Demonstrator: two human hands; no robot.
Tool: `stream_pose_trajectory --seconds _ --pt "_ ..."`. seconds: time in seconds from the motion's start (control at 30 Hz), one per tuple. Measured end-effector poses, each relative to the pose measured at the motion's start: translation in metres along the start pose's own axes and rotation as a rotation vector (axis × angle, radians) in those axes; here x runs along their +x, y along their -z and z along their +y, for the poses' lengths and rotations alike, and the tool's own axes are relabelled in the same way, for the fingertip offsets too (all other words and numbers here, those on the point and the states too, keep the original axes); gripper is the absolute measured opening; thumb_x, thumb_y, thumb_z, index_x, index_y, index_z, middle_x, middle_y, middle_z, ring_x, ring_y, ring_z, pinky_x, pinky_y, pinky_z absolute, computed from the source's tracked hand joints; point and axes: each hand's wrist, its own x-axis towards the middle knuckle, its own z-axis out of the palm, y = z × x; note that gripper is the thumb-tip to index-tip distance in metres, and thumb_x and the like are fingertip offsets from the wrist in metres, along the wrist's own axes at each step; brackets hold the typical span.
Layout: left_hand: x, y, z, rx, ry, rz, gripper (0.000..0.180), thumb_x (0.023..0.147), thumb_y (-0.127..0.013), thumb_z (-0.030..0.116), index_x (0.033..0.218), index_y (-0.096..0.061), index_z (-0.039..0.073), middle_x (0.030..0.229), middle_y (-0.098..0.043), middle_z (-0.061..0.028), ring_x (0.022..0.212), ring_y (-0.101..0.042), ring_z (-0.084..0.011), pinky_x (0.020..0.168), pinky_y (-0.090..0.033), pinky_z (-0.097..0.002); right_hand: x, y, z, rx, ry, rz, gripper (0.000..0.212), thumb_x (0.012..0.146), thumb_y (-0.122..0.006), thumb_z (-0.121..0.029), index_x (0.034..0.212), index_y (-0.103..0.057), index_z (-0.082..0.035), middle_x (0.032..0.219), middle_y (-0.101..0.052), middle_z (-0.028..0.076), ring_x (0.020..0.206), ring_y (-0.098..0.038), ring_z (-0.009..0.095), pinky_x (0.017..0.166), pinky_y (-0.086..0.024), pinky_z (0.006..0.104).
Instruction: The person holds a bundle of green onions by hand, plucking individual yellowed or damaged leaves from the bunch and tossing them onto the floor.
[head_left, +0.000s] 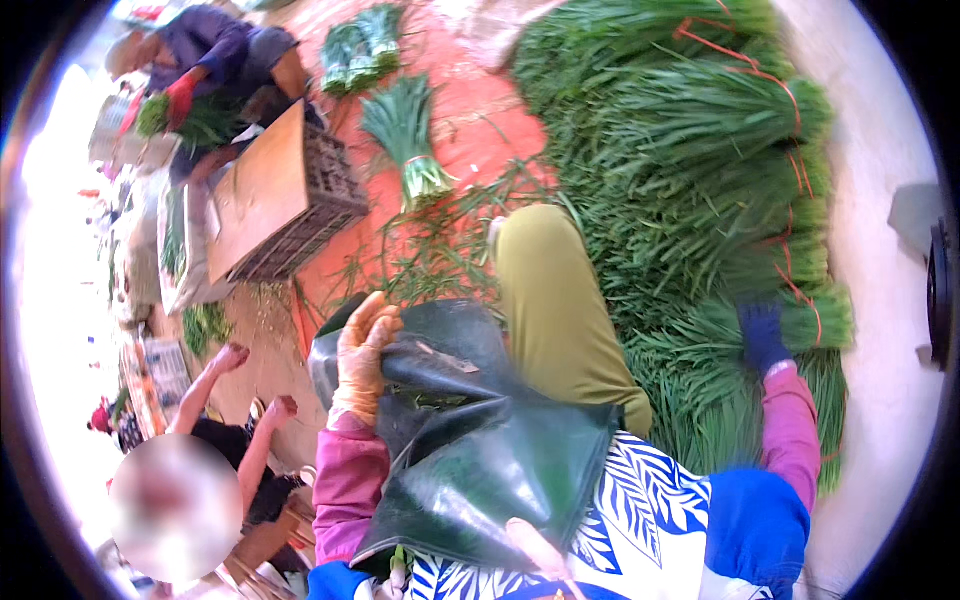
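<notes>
My right hand (763,335), in a dark blue glove, reaches out to the right and grips a bundle of garlic chives (690,335) near its pale cut end. Some blur smears the leaves around it. Raised over my lap, my left hand (365,350) wears an orange-tan glove; its fingers are loosely bent and apart, with nothing visible in them. It is beside the folded upper edge of a dark green plastic apron (480,470) spread over my lap. More chive bundles (690,130), tied with red bands (790,100), are stacked along my right.
Tied bundles (408,140) lie on a red sheet (470,125) strewn with loose leaves (430,235). A board-topped crate (290,200) stands at the left. Behind it a person (215,60) in red gloves holds greens. Another person (250,440) sits at the lower left.
</notes>
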Motion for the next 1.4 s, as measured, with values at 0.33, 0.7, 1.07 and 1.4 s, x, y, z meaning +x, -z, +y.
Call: stream_pose_trajectory --seconds 0.33,0.7,1.07,1.4 --pt "-0.037 -0.01 -0.006 -0.146 -0.169 -0.039 0.043 0.087 -0.061 0.004 0.128 -0.048 0.001 0.11 -0.062 -0.0083 0.1 -0.058 -0.0127 0.09 -0.045 -0.025 -0.035 0.061 0.084 0.596 -0.25 0.328 0.06 0.054 -0.079 -0.03 0.107 -0.06 -0.008 0.109 -0.061 0.013 0.101 -0.058 0.03 0.089 -0.045 0.0408" --pt "0.005 -0.075 0.068 0.541 -0.769 -0.113 0.101 0.063 -0.083 0.024 0.142 -0.025 0.001 0.135 -0.044 -0.0192 0.121 -0.048 -0.0271 0.103 -0.037 -0.0395 -0.038 0.204 0.233 2.269 0.476 1.186 0.04 0.087 -0.06 -0.018 0.122 -0.053 -0.001 0.118 -0.059 0.012 0.109 -0.054 0.025 0.095 -0.042 0.0369" --pt "-0.048 0.008 0.178 0.597 -0.816 0.126 0.127 0.048 -0.089 0.03 0.143 -0.011 -0.002 0.117 -0.056 -0.0225 0.113 -0.053 -0.0356 0.098 -0.04 -0.041 -0.038 0.488 -0.229 1.923 1.169 0.377 0.04 0.085 -0.063 -0.019 0.12 -0.054 -0.001 0.111 -0.061 0.009 0.1 -0.057 0.02 0.088 -0.046 0.0326" --pt "-0.148 0.16 -0.048 -0.193 0.238 -0.109 0.079 0.069 -0.076 0.019 0.136 -0.037 0.004 0.127 -0.052 -0.0102 0.115 -0.05 -0.0225 0.101 -0.037 -0.0356 0.001 0.398 -0.367 1.705 0.938 -0.399 0.039 0.084 -0.064 -0.019 0.116 -0.054 0.0 0.095 -0.061 0.003 0.086 -0.057 0.011 0.078 -0.047 0.026"
